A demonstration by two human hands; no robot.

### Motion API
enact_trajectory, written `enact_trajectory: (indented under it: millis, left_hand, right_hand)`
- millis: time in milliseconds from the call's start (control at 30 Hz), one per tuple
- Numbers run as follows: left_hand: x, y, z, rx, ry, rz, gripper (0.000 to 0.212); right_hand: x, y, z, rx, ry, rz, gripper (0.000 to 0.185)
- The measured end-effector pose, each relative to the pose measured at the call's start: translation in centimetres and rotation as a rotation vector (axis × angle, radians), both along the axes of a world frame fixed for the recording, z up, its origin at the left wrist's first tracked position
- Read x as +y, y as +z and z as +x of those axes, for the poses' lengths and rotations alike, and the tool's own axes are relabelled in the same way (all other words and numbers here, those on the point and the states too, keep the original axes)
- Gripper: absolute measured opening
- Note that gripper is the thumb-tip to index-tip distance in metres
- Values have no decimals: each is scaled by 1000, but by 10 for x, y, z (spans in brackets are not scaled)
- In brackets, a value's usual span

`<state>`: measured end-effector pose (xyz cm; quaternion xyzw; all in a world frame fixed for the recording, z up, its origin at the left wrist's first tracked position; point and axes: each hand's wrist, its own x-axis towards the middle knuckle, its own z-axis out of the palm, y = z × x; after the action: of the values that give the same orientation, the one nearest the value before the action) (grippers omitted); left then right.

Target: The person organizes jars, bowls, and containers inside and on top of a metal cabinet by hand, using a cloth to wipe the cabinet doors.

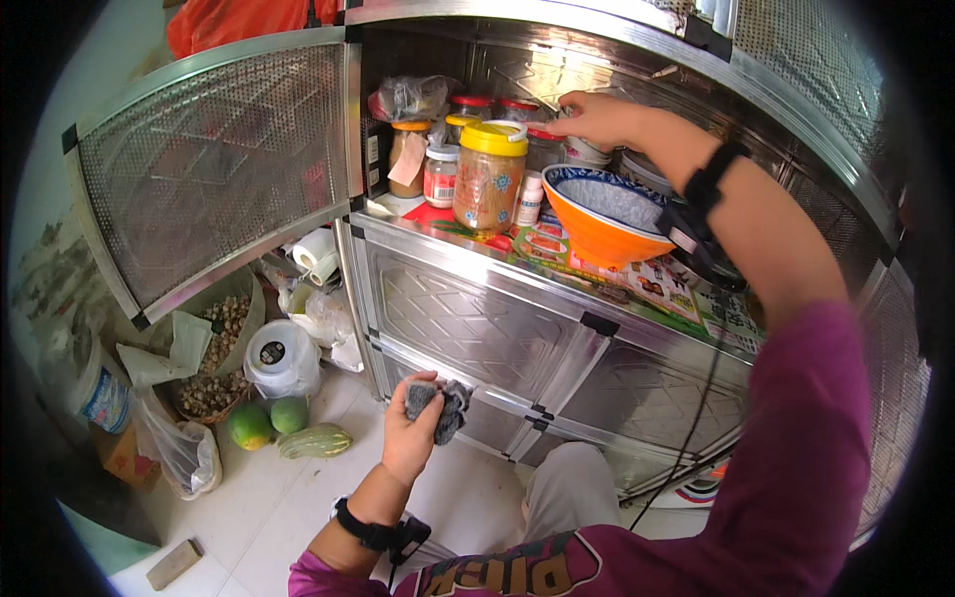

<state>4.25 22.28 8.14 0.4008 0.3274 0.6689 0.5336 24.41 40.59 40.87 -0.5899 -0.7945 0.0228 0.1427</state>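
A crumpled dark grey cloth is held in my left hand, low in front of the cabinet's lower doors. My right hand reaches into the open cabinet compartment, above small patterned bowls and beside a glass jar with a red lid. Its fingertips are near that lid; whether they grip anything cannot be seen clearly. Below my right forearm, an orange bowl with a blue patterned rim sits at the shelf's front. A large yellow-lidded plastic jar stands to its left, with a small white bottle between them.
A perforated metal door hangs open at left. More jars crowd the shelf, which has a printed covering. On the floor are green fruits, a striped gourd, a lidded bucket and a garlic basket. A black cable hangs from my right wrist.
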Motion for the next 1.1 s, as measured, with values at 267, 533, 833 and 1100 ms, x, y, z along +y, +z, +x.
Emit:
enact_trajectory:
  millis: [267, 533, 833, 1100]
  left_hand:
    - [-11, -2, -36, 34, -45, -35, 31]
    - [3, -8, -32, -28, -164, -21, 34]
    - [1, 3, -30, -185, -267, -10, 49]
    - [0, 32, -8, -343, -451, 71, 85]
  right_hand:
    - [77, -16, -22, -73, -226, -219, 79]
    - [91, -26, -27, 130, -242, -199, 65]
    - [55, 13, 16, 401, -13, 395, 72]
    - [-49, 4, 23, 596, 126, 331, 74]
